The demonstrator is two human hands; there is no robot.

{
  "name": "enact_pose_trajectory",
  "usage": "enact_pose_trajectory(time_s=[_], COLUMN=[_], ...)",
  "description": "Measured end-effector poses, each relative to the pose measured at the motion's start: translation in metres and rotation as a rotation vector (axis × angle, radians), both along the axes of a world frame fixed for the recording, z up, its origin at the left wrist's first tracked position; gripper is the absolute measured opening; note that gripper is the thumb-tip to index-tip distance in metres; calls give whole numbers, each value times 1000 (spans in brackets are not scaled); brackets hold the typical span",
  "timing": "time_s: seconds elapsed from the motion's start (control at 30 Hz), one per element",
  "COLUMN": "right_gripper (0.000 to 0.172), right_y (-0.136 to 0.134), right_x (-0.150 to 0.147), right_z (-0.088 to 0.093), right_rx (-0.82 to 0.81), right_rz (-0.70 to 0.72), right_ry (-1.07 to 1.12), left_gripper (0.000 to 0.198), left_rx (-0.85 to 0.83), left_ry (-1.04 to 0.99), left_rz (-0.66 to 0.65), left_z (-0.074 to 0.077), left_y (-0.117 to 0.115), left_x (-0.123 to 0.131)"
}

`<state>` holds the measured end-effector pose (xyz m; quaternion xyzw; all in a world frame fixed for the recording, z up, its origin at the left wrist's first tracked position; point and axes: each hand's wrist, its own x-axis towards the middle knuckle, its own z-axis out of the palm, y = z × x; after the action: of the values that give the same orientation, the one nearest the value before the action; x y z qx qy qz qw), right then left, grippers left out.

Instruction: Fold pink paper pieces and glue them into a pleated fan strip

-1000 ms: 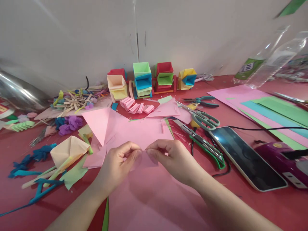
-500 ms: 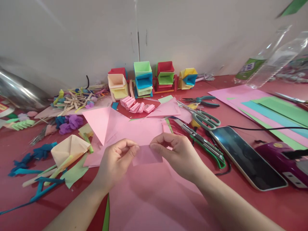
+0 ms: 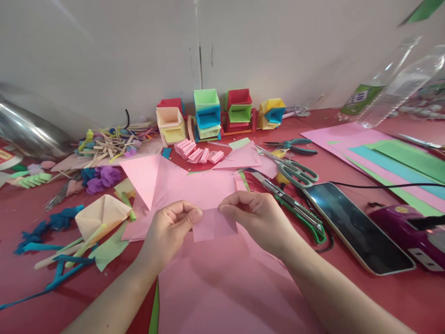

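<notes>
A small pink paper rectangle (image 3: 214, 226) is held up between my two hands. My left hand (image 3: 174, 227) pinches its upper left corner between thumb and index finger. At the upper right corner, my right hand (image 3: 257, 222) pinches it the same way. Beneath both hands lies a large pink paper sheet (image 3: 229, 297). Folded pink paper strips (image 3: 196, 152) lie beyond them, and a folded pink paper triangle (image 3: 144, 178) rests to the left of the sheet's far part.
Coloured paper boxes (image 3: 207, 116) stand by the wall. Scissors (image 3: 299, 171), a utility knife (image 3: 295, 206), pliers (image 3: 295, 146) and a phone (image 3: 358, 229) lie on the right. A cream folded paper (image 3: 104, 215) and blue paper pieces (image 3: 66, 271) lie left. Plastic bottles (image 3: 403, 88) stand back right.
Both hands have shifted very slightly to the right, still pinching the paper rectangle. Its lower edge tilts a little differently. Nothing else has visibly moved.
</notes>
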<state>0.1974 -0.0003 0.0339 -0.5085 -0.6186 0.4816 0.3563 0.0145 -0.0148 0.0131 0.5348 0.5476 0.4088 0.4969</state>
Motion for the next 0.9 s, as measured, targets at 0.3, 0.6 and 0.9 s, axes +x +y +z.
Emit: enact_pose_trajectory(time_s=[0.3, 0.6, 0.9], right_gripper=[16, 19, 19], right_y=[-1, -1, 7], right_x=[-2, -4, 7], right_z=[0, -2, -2], right_rx=[8, 43, 177], right_rz=[22, 104, -33], right_ry=[42, -194, -327], left_gripper=[31, 33, 28], left_rx=[117, 105, -99], left_ry=[185, 221, 34], left_rz=[-13, -87, -146], left_z=[-3, -2, -1], left_y=[-7, -5, 6], left_x=[2, 1, -3])
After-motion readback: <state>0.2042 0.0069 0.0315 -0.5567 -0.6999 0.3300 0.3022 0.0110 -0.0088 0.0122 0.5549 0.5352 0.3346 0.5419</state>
